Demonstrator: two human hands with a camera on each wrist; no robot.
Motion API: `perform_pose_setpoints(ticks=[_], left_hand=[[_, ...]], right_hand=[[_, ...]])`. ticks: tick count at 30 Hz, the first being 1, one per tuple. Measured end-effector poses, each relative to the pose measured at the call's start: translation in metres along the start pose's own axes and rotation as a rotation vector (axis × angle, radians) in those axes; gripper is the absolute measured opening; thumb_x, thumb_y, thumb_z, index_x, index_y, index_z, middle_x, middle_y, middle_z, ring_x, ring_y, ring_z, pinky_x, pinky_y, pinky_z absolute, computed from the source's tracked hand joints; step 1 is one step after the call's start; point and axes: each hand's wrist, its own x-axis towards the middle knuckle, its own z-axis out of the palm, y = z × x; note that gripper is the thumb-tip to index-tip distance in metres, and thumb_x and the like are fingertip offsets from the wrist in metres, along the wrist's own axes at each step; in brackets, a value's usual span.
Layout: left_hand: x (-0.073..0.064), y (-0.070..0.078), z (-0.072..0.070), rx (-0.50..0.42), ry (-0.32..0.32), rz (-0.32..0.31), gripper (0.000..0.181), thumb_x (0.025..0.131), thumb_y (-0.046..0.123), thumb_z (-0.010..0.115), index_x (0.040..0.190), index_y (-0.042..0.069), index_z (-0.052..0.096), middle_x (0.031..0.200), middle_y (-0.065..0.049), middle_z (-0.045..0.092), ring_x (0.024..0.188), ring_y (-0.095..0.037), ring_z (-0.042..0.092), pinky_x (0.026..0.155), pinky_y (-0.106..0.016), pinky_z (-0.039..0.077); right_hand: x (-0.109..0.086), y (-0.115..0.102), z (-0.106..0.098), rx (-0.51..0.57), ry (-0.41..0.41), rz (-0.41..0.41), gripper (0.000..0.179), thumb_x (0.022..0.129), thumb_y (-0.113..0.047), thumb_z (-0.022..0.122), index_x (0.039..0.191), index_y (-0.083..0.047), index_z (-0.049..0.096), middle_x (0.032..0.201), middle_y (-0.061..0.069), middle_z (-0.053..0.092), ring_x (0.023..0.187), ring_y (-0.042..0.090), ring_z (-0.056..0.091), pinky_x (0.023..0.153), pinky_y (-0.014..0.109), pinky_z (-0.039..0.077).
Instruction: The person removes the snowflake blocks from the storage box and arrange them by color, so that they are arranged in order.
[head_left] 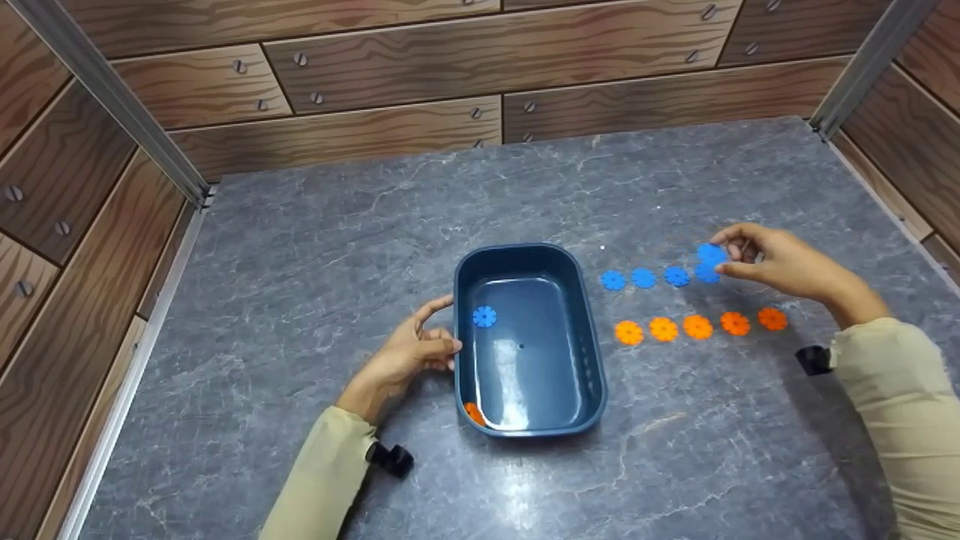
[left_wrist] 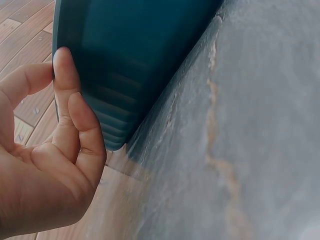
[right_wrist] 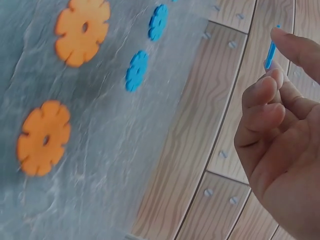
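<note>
My left hand (head_left: 409, 349) grips the left wall of a dark blue plastic tub (head_left: 598, 375), with fingertips at its rim. The left wrist view shows that hand (left_wrist: 55, 165) against the outside of the tub (left_wrist: 135, 45). Inside lie a blue flower-shaped disc (head_left: 484, 316) and, in the near left corner, something orange (head_left: 474, 413), partly hidden by the wall. Between thumb and fingertip my right hand (head_left: 784, 262) pinches another blue disc (head_left: 711, 253), seen edge-on in the right wrist view (right_wrist: 271, 54). In the head view it overlaps a blue disc (head_left: 706, 273) at the row's right end.
Right of the tub, several blue discs (head_left: 643, 278) form a row on the grey marbled table (head_left: 337, 225). Nearer the person runs a row of several orange flower-shaped discs (head_left: 697, 327). Wood-patterned panels (head_left: 390, 67) wall the table at the back and sides.
</note>
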Motion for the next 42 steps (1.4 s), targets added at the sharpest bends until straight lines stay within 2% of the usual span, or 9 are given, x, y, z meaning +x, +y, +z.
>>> perform_pose_setpoints(ticks=[7, 12, 19, 25, 34, 42], left_hand=[[0.001, -0.002, -0.001, -0.005, -0.004, 0.001, 0.078, 0.084, -0.004, 0.060, 0.151, 0.009, 0.023, 0.067, 0.004, 0.060, 0.057, -0.011, 0.059, 0.060, -0.024, 0.050], [0.000, -0.001, 0.000, -0.005, -0.004, -0.002, 0.078, 0.084, -0.004, 0.060, 0.151, 0.010, 0.023, 0.068, 0.003, 0.061, 0.057, -0.011, 0.060, 0.060, -0.024, 0.050], [0.000, -0.002, -0.001, 0.000, -0.001, -0.002, 0.077, 0.084, -0.003, 0.060, 0.151, 0.009, 0.023, 0.068, 0.004, 0.062, 0.057, -0.011, 0.060, 0.060, -0.024, 0.051], [0.000, -0.001, -0.001, -0.004, -0.006, 0.001, 0.077, 0.084, -0.004, 0.060, 0.151, 0.009, 0.023, 0.069, 0.003, 0.062, 0.058, -0.011, 0.060, 0.061, -0.024, 0.052], [0.001, -0.003, -0.001, -0.016, -0.015, 0.005, 0.077, 0.085, -0.004, 0.059, 0.151, 0.009, 0.022, 0.069, 0.003, 0.061, 0.057, -0.011, 0.059, 0.062, -0.025, 0.052], [0.000, -0.001, 0.000, -0.025, -0.015, 0.003, 0.078, 0.084, -0.005, 0.059, 0.151, 0.010, 0.021, 0.068, 0.003, 0.061, 0.057, -0.011, 0.059, 0.061, -0.025, 0.052]], right_hand=[[-0.004, 0.012, -0.004, 0.018, 0.002, 0.083, 0.037, 0.092, -0.018, 0.065, 0.122, 0.001, 0.054, 0.089, 0.004, 0.047, 0.072, 0.006, 0.044, 0.057, 0.022, 0.039], [-0.007, 0.024, -0.004, 0.039, 0.005, 0.092, 0.038, 0.092, -0.018, 0.064, 0.122, 0.003, 0.053, 0.089, 0.004, 0.047, 0.072, 0.006, 0.044, 0.057, 0.022, 0.039], [-0.011, 0.039, -0.003, 0.047, 0.009, 0.145, 0.042, 0.093, -0.021, 0.063, 0.124, 0.004, 0.051, 0.090, 0.005, 0.047, 0.072, 0.006, 0.045, 0.057, 0.023, 0.040], [-0.010, 0.049, -0.001, 0.047, -0.018, 0.194, 0.044, 0.094, -0.023, 0.062, 0.126, 0.006, 0.049, 0.092, 0.005, 0.048, 0.072, 0.005, 0.044, 0.058, 0.023, 0.040], [-0.007, 0.063, 0.000, 0.053, -0.033, 0.217, 0.043, 0.093, -0.018, 0.063, 0.124, 0.008, 0.049, 0.089, 0.003, 0.048, 0.071, 0.003, 0.044, 0.058, 0.021, 0.040], [-0.005, 0.069, -0.003, 0.060, -0.075, 0.259, 0.046, 0.094, -0.022, 0.061, 0.127, 0.007, 0.047, 0.090, 0.003, 0.048, 0.073, 0.004, 0.045, 0.060, 0.022, 0.040]])
